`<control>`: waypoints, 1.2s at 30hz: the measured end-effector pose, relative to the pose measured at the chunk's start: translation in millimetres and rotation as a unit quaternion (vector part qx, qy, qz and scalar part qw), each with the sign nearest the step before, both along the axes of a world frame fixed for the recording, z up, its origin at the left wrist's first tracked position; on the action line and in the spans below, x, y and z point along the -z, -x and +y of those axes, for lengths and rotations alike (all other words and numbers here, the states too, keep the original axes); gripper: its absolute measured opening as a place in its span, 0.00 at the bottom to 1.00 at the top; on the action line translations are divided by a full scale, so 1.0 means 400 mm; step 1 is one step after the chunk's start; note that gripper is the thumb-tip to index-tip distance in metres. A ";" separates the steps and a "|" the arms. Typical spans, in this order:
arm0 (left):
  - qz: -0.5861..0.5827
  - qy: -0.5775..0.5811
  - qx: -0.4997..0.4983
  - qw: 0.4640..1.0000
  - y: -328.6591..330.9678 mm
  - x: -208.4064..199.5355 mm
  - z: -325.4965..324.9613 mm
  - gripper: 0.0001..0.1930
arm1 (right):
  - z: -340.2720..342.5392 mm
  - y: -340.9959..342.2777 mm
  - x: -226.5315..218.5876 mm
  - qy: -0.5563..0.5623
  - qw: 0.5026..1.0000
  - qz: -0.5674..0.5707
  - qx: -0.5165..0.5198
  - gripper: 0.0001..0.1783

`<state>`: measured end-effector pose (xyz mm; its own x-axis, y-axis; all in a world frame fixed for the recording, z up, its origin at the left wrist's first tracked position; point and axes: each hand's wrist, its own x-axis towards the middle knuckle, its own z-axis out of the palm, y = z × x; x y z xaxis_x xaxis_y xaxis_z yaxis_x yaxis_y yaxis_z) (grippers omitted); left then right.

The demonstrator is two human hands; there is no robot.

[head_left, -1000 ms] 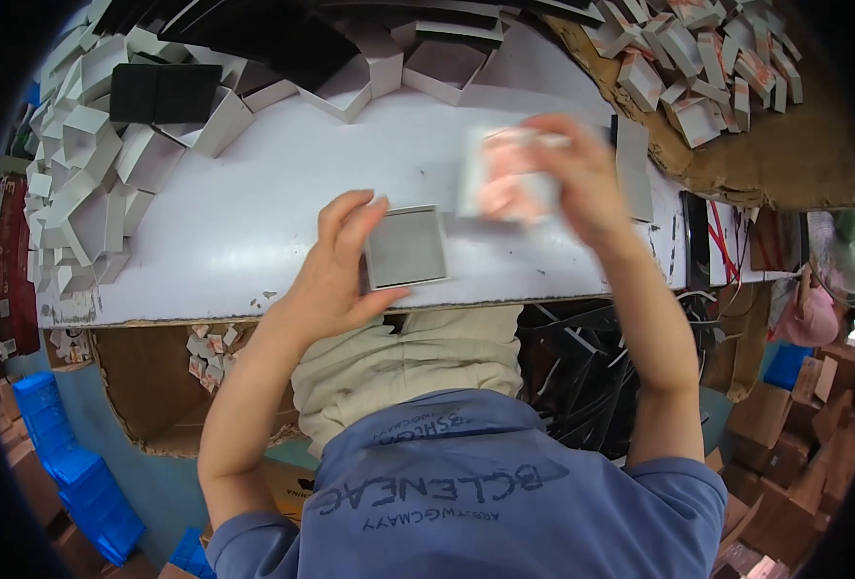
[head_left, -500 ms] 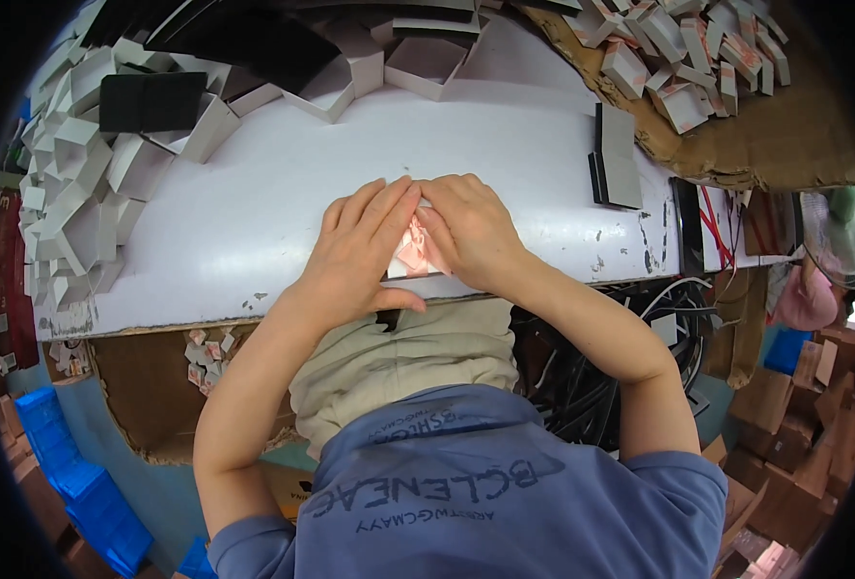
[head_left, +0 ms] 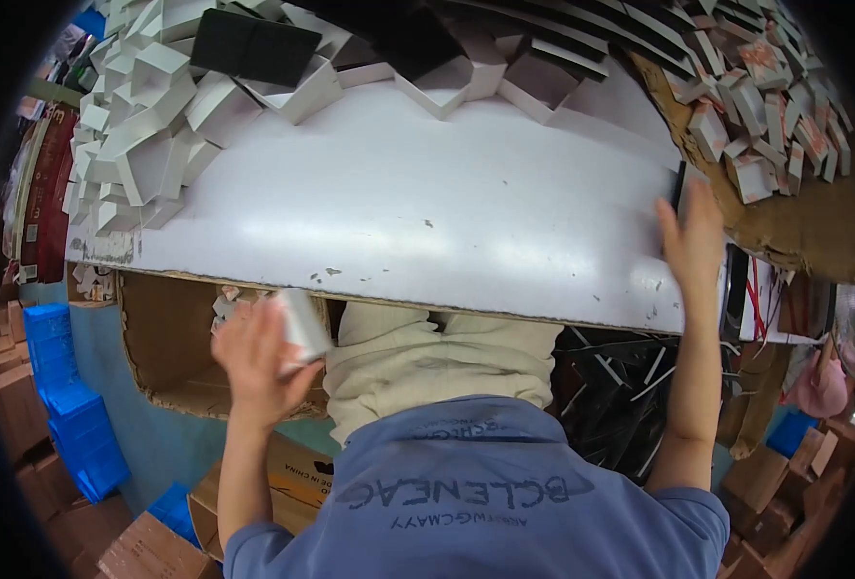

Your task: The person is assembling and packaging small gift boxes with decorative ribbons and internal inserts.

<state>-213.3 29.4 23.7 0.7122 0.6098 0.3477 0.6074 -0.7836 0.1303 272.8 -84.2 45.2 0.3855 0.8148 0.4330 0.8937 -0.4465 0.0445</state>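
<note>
My left hand (head_left: 254, 347) is closed round a small white box (head_left: 304, 326) with a pink pattern, blurred by motion. It holds the box past the table's front edge, over an open cardboard carton (head_left: 167, 338) that has small pink-and-white pieces inside. On the right side of the table, my right hand (head_left: 695, 236) reaches to a grey pad with a black edge (head_left: 681, 183). Thumb and fingers there are apart, and the hand hides most of the pad; whether it touches the pad I cannot tell.
Open white box parts (head_left: 152, 164) crowd the white table's (head_left: 399, 193) left and back, with black pads (head_left: 254, 46) on top. Pink-patterned boxes (head_left: 751, 116) lie heaped on cardboard at far right. Black strips (head_left: 611, 386) hang below the table; blue bins (head_left: 70, 405) stand at left.
Both hands were together on the pink-patterned box at the table's front edge. Now the left has carried it left and off the table, while the right has moved to the grey pad.
</note>
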 end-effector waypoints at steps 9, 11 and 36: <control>-0.193 0.001 -0.031 0.981 -0.236 -0.055 0.332 0.28 | 0.144 0.096 0.031 0.067 0.985 0.142 -0.079 0.28; -0.136 -0.099 -0.112 0.979 -0.281 -0.013 0.415 0.23 | 0.151 0.141 -0.001 0.079 0.969 0.187 -0.143 0.28; -0.179 0.273 0.171 0.930 -0.367 0.035 0.108 0.43 | 0.180 0.333 -0.020 0.067 0.897 0.085 -0.429 0.24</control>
